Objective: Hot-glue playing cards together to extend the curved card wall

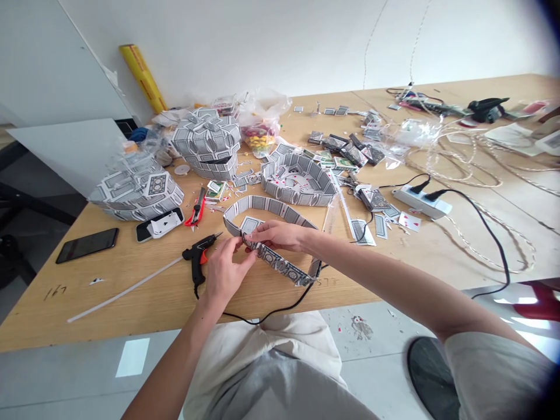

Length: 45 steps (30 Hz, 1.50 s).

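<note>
A strip of folded playing cards (280, 265), bent into a closed heart-like loop, stands on edge near the table's front. My left hand (227, 265) pinches its near left part between thumb and fingers. Beside it, my right hand (277, 235) grips the same part of the band, its fingertips close to the left ones. Inside the loop lies a loose card (251, 225). A black glue gun (199, 256) with a white glue stick rests left of my left hand. Behind the loop sits a heart-shaped card box (300, 178) with a floor of cards.
Two lidded card boxes (207, 143) (137, 189) stand at the left, near a red utility knife (196, 209) and two phones (87, 245). Card packs (350, 151) lie behind. A power strip (422, 201), rope and black cables occupy the right; one cable crosses the front edge.
</note>
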Motion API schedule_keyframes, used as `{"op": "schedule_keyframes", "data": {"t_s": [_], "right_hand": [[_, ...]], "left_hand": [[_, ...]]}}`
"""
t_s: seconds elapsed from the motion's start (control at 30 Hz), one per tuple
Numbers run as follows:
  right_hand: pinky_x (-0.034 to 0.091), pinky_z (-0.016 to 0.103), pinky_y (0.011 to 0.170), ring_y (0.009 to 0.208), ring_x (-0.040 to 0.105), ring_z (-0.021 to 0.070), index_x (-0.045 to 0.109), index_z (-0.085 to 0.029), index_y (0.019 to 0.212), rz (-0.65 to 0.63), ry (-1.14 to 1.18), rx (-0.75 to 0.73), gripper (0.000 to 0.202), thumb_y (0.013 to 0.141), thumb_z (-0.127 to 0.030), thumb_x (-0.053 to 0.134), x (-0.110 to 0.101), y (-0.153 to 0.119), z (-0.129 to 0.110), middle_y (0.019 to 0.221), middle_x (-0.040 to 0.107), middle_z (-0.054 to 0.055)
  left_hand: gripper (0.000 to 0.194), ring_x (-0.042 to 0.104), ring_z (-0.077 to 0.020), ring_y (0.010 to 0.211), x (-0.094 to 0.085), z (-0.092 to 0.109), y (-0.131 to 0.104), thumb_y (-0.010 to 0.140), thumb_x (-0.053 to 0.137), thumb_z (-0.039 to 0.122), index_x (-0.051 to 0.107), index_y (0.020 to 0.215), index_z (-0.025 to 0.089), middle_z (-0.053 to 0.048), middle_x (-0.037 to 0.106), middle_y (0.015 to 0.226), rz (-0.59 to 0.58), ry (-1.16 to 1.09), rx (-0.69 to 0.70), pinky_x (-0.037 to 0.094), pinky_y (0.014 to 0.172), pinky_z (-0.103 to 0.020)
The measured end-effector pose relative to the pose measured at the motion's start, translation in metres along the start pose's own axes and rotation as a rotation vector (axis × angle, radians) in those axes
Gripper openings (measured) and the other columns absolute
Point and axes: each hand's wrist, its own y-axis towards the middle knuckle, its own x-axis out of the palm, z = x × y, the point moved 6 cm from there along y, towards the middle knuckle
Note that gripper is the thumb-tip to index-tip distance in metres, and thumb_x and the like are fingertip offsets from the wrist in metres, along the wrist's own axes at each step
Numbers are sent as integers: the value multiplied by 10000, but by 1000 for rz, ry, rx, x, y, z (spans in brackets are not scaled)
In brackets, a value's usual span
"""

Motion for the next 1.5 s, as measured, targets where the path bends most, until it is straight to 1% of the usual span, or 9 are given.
{"op": "schedule_keyframes", "data": {"t_s": [0.17,0.33,0.63,0.73,0.87,0.97,1.1,1.3,1.5], "right_hand": [[472,210,614,711,619,111,807,-132,858,1,-1,1,237,852,-346,907,3,-1,0,814,750,43],[503,210,643,717,640,107,788,-136,836,-2,21,1,272,823,-368,929,7,-4,-3,822,738,29],[498,224,645,699,623,107,773,-132,833,14,13,6,265,826,-350,925,9,-6,-7,789,727,21],[488,222,630,691,629,109,768,-139,813,14,-7,13,269,830,-361,921,9,-7,-6,771,731,22],[486,222,612,704,661,128,764,-147,802,1,-33,29,307,819,-406,928,12,-9,-3,770,752,40],[509,218,656,756,689,132,762,-149,822,2,-30,11,310,852,-422,904,13,-10,-6,821,767,50],[542,228,752,824,703,134,768,-141,860,3,-7,8,247,914,-364,861,14,-11,-11,906,781,64],[547,235,787,850,701,138,773,-136,869,12,-2,26,224,916,-336,864,15,-11,-12,921,777,70],[509,218,670,728,663,115,773,-142,824,35,-14,26,239,878,-341,895,13,-9,-7,793,731,24]], "left_hand": [[384,743,-218,849,-4,-3,1,872,857,340,668,1180,210,-63,790,1036,24,-11,-66,601,811,-347],[386,744,-207,805,-11,-2,3,876,869,384,691,1176,218,-57,803,1037,5,10,-52,602,782,-334],[333,742,-222,848,-11,0,3,900,829,384,688,1148,214,-64,785,1031,-7,49,-26,588,795,-342],[113,737,-209,857,-14,7,7,960,738,317,683,986,222,-46,771,951,-4,16,30,582,814,-333],[83,726,-196,841,-22,8,13,962,710,292,655,946,231,-34,761,937,-5,-6,34,587,816,-329],[292,697,-192,766,-27,2,13,864,816,343,629,1054,224,-41,752,979,-18,6,-45,589,745,-332],[363,712,-217,834,-24,1,10,861,824,350,635,1143,220,-56,759,1031,-65,39,-34,596,794,-353],[251,720,-227,882,-17,1,7,889,807,316,667,1074,220,-47,746,1007,-89,55,0,586,785,-336],[205,709,-222,871,-11,0,6,882,790,284,649,1017,222,-38,715,948,-100,69,12,576,782,-328]]}}
